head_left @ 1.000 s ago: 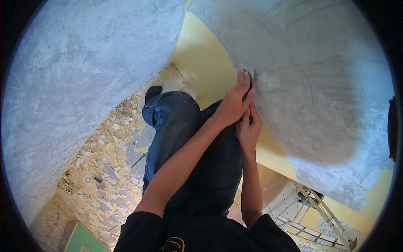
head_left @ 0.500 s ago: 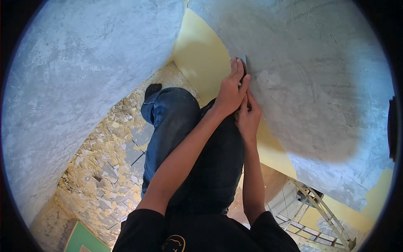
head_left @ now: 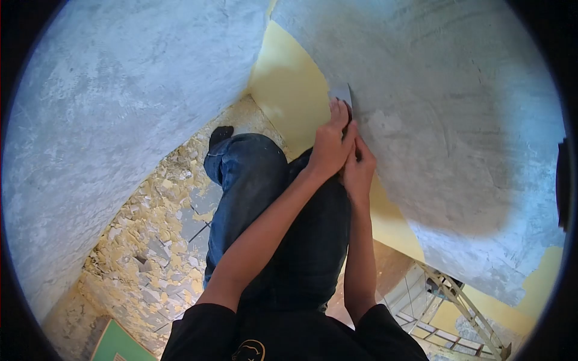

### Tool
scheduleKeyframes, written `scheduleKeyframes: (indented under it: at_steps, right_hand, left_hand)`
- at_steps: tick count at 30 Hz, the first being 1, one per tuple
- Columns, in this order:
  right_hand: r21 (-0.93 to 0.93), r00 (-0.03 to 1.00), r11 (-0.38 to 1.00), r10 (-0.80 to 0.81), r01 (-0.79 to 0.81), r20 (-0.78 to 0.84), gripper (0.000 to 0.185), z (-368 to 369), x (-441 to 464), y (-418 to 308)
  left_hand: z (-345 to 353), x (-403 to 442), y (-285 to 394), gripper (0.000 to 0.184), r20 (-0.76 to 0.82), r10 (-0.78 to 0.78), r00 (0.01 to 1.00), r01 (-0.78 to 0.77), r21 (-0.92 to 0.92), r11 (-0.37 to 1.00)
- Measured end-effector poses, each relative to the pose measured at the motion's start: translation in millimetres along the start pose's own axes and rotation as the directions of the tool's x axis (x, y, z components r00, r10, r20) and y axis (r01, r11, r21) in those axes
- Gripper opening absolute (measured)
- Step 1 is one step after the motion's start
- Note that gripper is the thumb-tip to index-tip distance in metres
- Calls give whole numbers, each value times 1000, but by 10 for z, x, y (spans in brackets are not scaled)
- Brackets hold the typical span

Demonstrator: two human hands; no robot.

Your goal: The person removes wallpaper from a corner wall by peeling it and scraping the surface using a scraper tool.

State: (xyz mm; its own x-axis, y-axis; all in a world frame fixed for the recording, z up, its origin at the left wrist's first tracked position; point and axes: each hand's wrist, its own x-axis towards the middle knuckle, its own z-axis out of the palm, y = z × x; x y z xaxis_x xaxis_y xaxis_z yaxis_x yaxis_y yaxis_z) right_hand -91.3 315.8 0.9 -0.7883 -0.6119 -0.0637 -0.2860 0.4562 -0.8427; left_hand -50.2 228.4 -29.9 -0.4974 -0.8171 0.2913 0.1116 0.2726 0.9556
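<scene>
A flat metal scraper (head_left: pixel 341 92) lies against the right wall, its blade at the border between yellow paint (head_left: pixel 295 84) and bare grey plaster (head_left: pixel 433 108). My left hand (head_left: pixel 330 143) is closed around the scraper's dark handle, with its fingers stretched along it toward the blade. Just behind and to the right, my right hand (head_left: pixel 360 171) is closed at the lower end of the handle, thumb and fingers touching it. Most of the handle is hidden by my hands.
Yellow and grey paint flakes (head_left: pixel 144 246) cover the tiled floor at left. A scraped grey wall (head_left: pixel 120 96) rises on the left and meets the yellow strip in a corner. A ladder (head_left: pixel 466 304) stands at lower right, and a green board (head_left: pixel 123 344) at lower left.
Both hands and the scraper have shifted slightly down and back toward me along the wall. More of the blade's flat face shows now.
</scene>
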Motion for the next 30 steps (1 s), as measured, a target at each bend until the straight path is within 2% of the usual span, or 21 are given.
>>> scheduleKeyframes:
  at_steps: [2,3,5,6,8,9,11,12,13,14,15,17,18,20,21,23,25,27,28,29,30]
  right_hand:
    - [30,998,998,-55,55,-14,37,67,-12,-15]
    - [35,998,998,-57,57,-12,37,75,-56,15]
    - [195,996,980,-29,45,-81,37,109,-143,23]
    - [200,996,978,-39,55,-81,37,121,-86,-29]
    - [109,997,992,67,-63,-29,37,87,-42,-107]
    - [99,996,992,83,-80,-32,37,63,-84,-91]
    - [43,1000,999,5,-4,-27,37,54,-116,-85]
    - [47,1000,999,5,-4,-29,37,54,-138,-1]
    - [69,996,995,-62,67,-71,37,69,-141,149]
    - [88,985,986,-131,141,-112,36,111,-119,70]
    - [92,984,984,-140,150,-107,36,134,-35,3]
    - [70,999,997,34,-32,-32,36,91,-3,-91]
    - [61,998,997,43,-41,-37,36,77,-58,-67]
    - [-47,980,983,-180,177,-80,36,90,-127,-88]
    - [-39,977,981,-193,190,-86,36,90,-134,-91]
    - [151,997,988,35,-23,-74,36,115,-124,-105]
    - [112,999,993,32,-29,-24,36,136,37,-126]
    - [62,999,997,47,-47,10,36,92,-12,-34]
    - [-1,998,999,-50,50,-25,36,107,-36,76]
    - [-63,987,987,-153,149,-56,36,120,-46,105]
    - [-54,984,985,-169,166,-61,36,118,-49,57]
  left_hand:
    - [-29,-16,27,48,7,-43,999,44,-34,998]
    - [-50,-75,42,48,21,14,1000,-14,3,1000]
    - [-80,-42,29,48,36,86,996,-88,46,995]
    - [-62,-7,7,48,35,83,996,-85,59,995]
    - [-48,3,-7,48,38,67,997,-69,64,996]
    - [-75,13,37,48,54,9,999,-8,-8,1000]
    - [-69,-37,68,49,71,-48,996,53,-79,995]
    - [-62,-90,50,49,68,15,998,-13,-26,1000]
    - [-67,-77,20,49,67,87,994,-89,30,996]
    - [-73,2,-2,49,63,99,993,-102,36,994]
    - [-62,72,-40,49,33,115,993,-117,69,991]
    - [-44,13,-53,48,23,98,995,-100,86,991]
    - [-66,25,-36,48,35,60,998,-62,42,997]
    - [-79,-23,17,47,45,31,999,-31,2,1000]
    - [-81,-80,23,46,53,67,996,-68,19,998]
    - [-104,71,-10,46,46,120,992,-122,48,991]
    - [-74,140,-43,46,-24,94,995,-92,72,993]
    - [-114,34,18,46,15,11,1000,-11,-8,1000]
    - [-151,78,65,46,40,-39,998,42,-76,996]
    - [-136,64,62,46,37,-26,999,29,-75,997]
    - [-103,10,22,47,21,53,998,-54,8,999]
